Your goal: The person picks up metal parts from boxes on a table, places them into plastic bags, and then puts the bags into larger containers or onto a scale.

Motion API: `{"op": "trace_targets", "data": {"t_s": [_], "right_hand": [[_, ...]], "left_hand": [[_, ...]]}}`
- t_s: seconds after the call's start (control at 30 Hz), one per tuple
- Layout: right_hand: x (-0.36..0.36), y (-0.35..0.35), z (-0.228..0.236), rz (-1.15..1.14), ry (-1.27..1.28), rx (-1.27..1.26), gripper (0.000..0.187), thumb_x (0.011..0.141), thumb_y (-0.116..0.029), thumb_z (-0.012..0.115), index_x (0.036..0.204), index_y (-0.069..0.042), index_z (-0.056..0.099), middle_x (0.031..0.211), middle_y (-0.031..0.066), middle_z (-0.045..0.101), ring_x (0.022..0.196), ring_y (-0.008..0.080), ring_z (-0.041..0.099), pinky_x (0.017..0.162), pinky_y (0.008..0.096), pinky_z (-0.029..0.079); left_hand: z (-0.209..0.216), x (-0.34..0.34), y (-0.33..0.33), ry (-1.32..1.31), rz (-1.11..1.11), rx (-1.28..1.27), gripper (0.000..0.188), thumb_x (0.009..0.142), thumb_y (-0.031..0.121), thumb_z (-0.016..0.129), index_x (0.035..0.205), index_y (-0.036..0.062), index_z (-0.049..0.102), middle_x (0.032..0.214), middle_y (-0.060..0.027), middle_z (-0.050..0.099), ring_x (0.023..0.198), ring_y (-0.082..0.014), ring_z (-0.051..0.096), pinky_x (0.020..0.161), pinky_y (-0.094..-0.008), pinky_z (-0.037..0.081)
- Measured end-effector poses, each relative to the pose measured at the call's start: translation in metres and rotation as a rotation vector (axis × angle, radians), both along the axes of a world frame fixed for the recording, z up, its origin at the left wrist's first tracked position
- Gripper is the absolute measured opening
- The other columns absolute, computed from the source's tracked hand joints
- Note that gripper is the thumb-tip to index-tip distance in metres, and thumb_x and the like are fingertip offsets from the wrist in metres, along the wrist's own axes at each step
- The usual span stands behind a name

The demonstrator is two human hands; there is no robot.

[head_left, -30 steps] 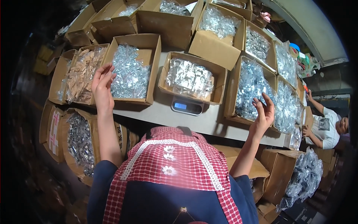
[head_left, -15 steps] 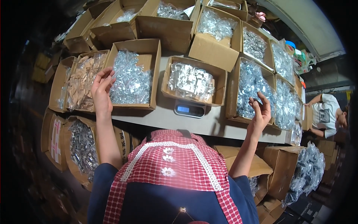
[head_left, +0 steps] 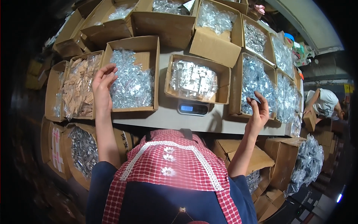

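Two hands up, well apart, both with fingers spread, gripping nothing. Left hand over left edge of open brown cardboard box of clear bagged silver metal parts, fingertips at the bags; contact can't be confirmed. Right hand at near edge of open cardboard box of clear plastic bags with shiny hardware, fingers curled loosely over the bags. Between the two boxes: shallow cardboard box of bagged metal pieces sitting on small grey digital scale with blue lit display. All on pale grey desk. Left of left hand: cardboard box of tan wooden pieces in plastic. More open boxes of bagged parts behind and below desk. Far right: another person in white shirt bent over a carton.
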State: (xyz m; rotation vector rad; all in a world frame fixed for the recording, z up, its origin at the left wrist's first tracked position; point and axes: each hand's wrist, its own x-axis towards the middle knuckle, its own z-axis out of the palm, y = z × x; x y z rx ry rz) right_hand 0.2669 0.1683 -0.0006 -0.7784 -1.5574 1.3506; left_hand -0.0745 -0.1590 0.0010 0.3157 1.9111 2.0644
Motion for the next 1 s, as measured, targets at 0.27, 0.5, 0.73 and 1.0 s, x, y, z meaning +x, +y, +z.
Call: {"op": "trace_targets", "data": {"t_s": [0.27,0.5,0.73,1.0], "right_hand": [[-0.029,-0.015,-0.034,0.01,-0.402,-0.134,0.049,0.1,-0.034,0.047,0.13,0.004,0.049,0.13,0.0185,0.053,0.114,0.0257,0.058,0.1,0.0354,0.043],[-0.07,0.03,-0.086,0.22,-0.679,-0.543,0.086,0.091,-0.069,0.038,0.141,0.002,0.041,0.149,0.0243,0.032,0.142,0.0322,0.026,0.114,0.0422,0.022],[-0.016,0.007,-0.031,0.375,-0.187,-0.625,0.06,0.089,-0.056,0.058,0.118,-0.004,0.058,0.08,-0.0006,0.054,0.073,0.0051,0.052,0.055,0.0197,0.041],[0.099,0.091,0.038,0.603,0.01,-0.559,0.079,0.086,-0.062,0.055,0.145,-0.018,0.024,0.119,0.0117,0.051,0.073,0.0144,0.061,0.052,0.0283,0.054]], "left_hand": [[-0.007,0.018,0.063,0.515,-0.046,-0.319,0.047,0.093,0.02,0.057,0.131,-0.0041,0.044,0.12,-0.0154,0.059,0.12,-0.0267,0.052,0.103,-0.04,0.038],[-0.062,0.051,0.136,0.982,-0.701,-1.231,0.045,0.081,0.022,0.06,0.116,-0.0054,0.06,0.116,-0.0236,0.062,0.129,-0.0333,0.045,0.11,-0.0642,0.006],[-0.009,0.046,0.112,0.957,-0.494,-0.742,0.036,0.074,0.02,0.069,0.101,-0.0023,0.06,0.089,-0.0166,0.062,0.091,-0.0329,0.057,0.11,-0.05,0.017],[0.11,0.109,0.216,1.042,-0.793,-0.446,0.037,0.067,0.023,0.068,0.093,-0.0021,0.059,0.085,-0.0127,0.059,0.092,-0.0281,0.057,0.115,-0.0502,0.008]]}}
